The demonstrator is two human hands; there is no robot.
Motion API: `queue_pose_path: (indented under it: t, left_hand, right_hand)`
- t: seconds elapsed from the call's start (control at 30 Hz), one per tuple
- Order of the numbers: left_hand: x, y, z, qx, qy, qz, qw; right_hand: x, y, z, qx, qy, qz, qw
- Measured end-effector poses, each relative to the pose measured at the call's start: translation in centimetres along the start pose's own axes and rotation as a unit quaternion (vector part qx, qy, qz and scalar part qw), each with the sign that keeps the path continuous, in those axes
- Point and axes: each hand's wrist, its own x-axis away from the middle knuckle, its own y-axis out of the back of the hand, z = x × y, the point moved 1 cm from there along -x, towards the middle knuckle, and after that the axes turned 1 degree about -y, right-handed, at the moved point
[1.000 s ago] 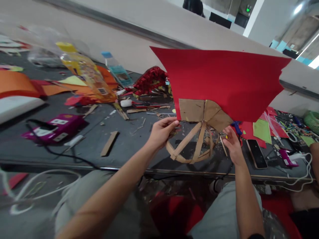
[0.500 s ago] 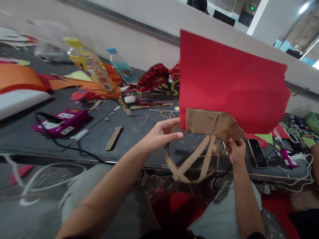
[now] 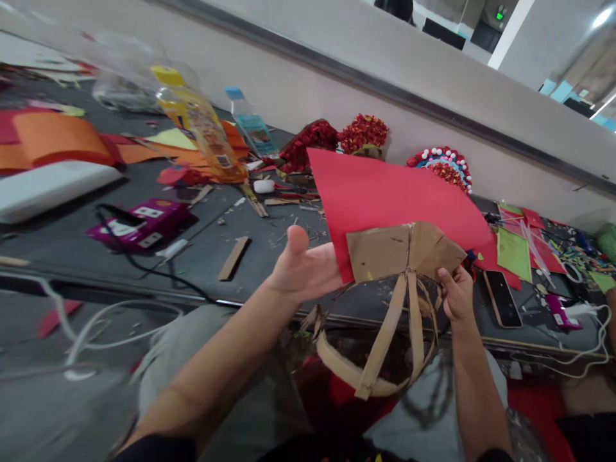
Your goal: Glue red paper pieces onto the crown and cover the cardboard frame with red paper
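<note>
A brown cardboard piece (image 3: 380, 253) with a frame of curved cardboard strips (image 3: 382, 340) hanging below it lies against a large red sheet (image 3: 385, 192). My right hand (image 3: 457, 292) pinches the right lower edge of the cardboard. My left hand (image 3: 308, 266) is palm up with its thumb raised and fingers apart from the thumb, reaching under the left edge of the red sheet; its fingertips are hidden behind the sheet. The sheet tilts away over the table.
On the dark table (image 3: 202, 256) are a yellow-capped bottle (image 3: 206, 131), a blue-capped bottle (image 3: 253, 128), a purple power strip (image 3: 144, 224), a phone (image 3: 501, 298), a cardboard strip (image 3: 234, 258) and paper scraps. Red decorations (image 3: 366, 131) stand by the wall.
The red sheet and cardboard have tipped back and lower, showing more of the decorations behind. My left hand has turned palm up and its thumb has lifted off the edge.
</note>
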Motion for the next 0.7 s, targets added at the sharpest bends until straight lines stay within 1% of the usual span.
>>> queue_pose_path:
  t: [0.13,0.3,0.43,0.5,0.57,0.63,0.7]
  left_hand:
    - [-0.2,-0.7,-0.5,-0.011,0.008,0.002,1.000]
    - [-0.2,-1.0,-1.6,-0.033,-0.009,-0.008,0.999]
    - [0.0,-0.9,-1.6,-0.037,0.007,-0.040,0.998]
    - [0.1,-0.9,-1.3,-0.043,0.031,-0.055,0.997]
    - [0.2,-0.9,-0.9,-0.052,0.040,-0.075,0.995]
    - [0.2,-1.2,-0.6,-0.059,0.018,-0.099,0.993]
    - [0.1,-1.5,-0.4,-0.058,-0.027,-0.115,0.991]
  right_hand:
    - [-0.2,0.3,0.1,0.019,0.026,-0.008,0.999]
    - [-0.6,0.6,0.1,0.032,0.043,-0.012,0.999]
    - [-0.5,0.5,0.0,0.031,0.041,0.008,0.999]
    - [-0.3,0.5,-0.2,0.026,0.031,0.016,0.999]
    - [-0.2,0.6,-0.5,0.024,0.026,0.022,0.999]
    - [-0.1,0.9,-0.7,0.027,0.039,0.031,0.998]
    - [-0.1,1.1,-0.8,0.038,0.070,0.041,0.996]
